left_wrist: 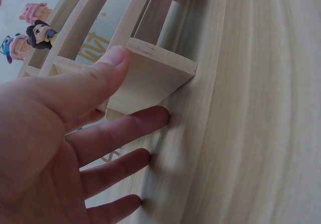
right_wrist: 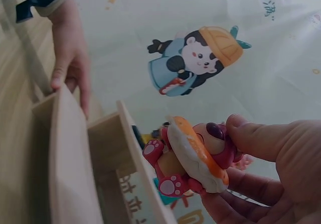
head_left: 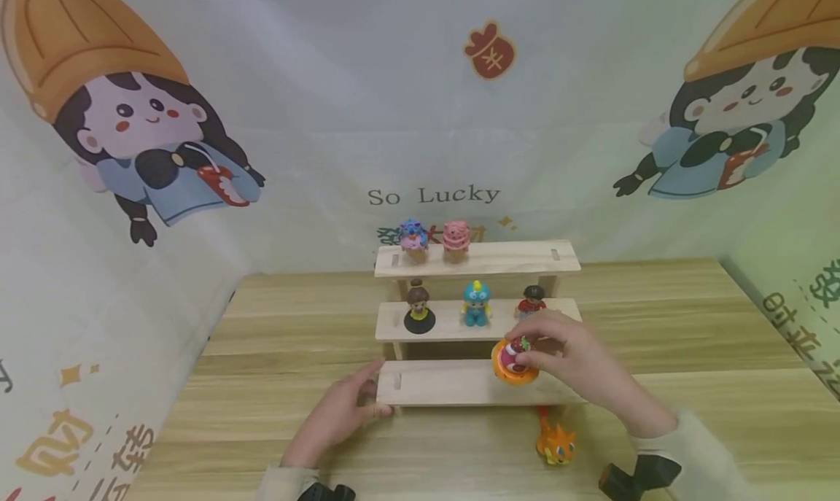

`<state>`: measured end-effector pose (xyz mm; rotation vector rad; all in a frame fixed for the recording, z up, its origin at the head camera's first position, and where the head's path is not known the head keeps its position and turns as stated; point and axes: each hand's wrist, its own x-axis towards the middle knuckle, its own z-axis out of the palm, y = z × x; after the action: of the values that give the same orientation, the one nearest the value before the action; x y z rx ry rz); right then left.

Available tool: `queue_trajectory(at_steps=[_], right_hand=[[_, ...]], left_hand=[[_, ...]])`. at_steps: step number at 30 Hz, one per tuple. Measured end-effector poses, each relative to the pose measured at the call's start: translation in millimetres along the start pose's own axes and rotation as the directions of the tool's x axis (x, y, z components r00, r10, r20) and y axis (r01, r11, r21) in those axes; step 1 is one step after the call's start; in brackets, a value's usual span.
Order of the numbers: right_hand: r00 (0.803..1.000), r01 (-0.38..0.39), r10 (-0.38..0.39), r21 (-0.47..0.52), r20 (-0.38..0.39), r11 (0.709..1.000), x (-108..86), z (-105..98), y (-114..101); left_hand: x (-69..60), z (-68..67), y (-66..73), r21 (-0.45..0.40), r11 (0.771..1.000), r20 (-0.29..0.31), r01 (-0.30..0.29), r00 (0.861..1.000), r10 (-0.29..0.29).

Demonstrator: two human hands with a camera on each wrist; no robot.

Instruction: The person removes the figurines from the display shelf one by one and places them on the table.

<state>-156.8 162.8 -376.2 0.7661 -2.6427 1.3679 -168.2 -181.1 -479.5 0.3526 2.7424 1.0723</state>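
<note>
My right hand (head_left: 584, 359) holds a red bear figurine (right_wrist: 208, 156) between thumb and fingers, above the right part of the lowest step (head_left: 446, 384) of a wooden tiered shelf. An orange-and-white ring circles the bear's body, and its paw soles are pink. At the left end of that same step is my left hand (head_left: 337, 417). In the left wrist view its thumb touches the corner of the wood, while the other fingers stretch out fairly straight and spread beside the end panel (left_wrist: 150, 78).
On the middle step stand a brown-haired figurine (head_left: 418, 308), a teal figurine (head_left: 476, 304) and a red-clad figurine (head_left: 530, 302). Blue (head_left: 413, 238) and pink (head_left: 456, 240) ice-cream-cone figurines occupy the top step. An orange toy (head_left: 555, 443) lies before the shelf. A printed cloth (head_left: 315, 122) hangs behind.
</note>
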Motion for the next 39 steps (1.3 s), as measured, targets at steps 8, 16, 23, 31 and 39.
queue_trajectory(at_steps=[8, 16, 23, 31, 39], right_hand=[[0.997, 0.065, -0.067, 0.031, 0.050, 0.997, -13.0, 22.1, 12.3], [0.990, 0.132, -0.133, 0.032, 0.048, 0.991, -23.6, 41.9, 21.7], [0.993, 0.080, -0.081, 0.013, 0.089, 0.997, -33.5, 51.5, 27.9], [0.988, 0.127, -0.112, -0.146, 0.107, 0.981, -37.3, 59.7, 32.1], [0.982, 0.057, -0.007, -0.265, 0.187, 0.963, -39.5, 66.6, 29.0]], left_hand=[[2.4, -2.3, -1.5, -0.022, 1.000, 0.001, -0.016, 1.000, 0.016], [0.8, -1.8, -2.9, -0.023, 0.999, 0.008, -0.026, 1.000, 0.026], [-1.1, -1.6, -1.9, -0.024, 0.999, 0.013, -0.022, 1.000, 0.023], [-0.6, -0.9, -1.4, -0.010, 1.000, 0.005, -0.015, 1.000, 0.016], [0.0, -0.1, -1.5, -0.012, 1.000, 0.006, -0.006, 1.000, 0.006]])
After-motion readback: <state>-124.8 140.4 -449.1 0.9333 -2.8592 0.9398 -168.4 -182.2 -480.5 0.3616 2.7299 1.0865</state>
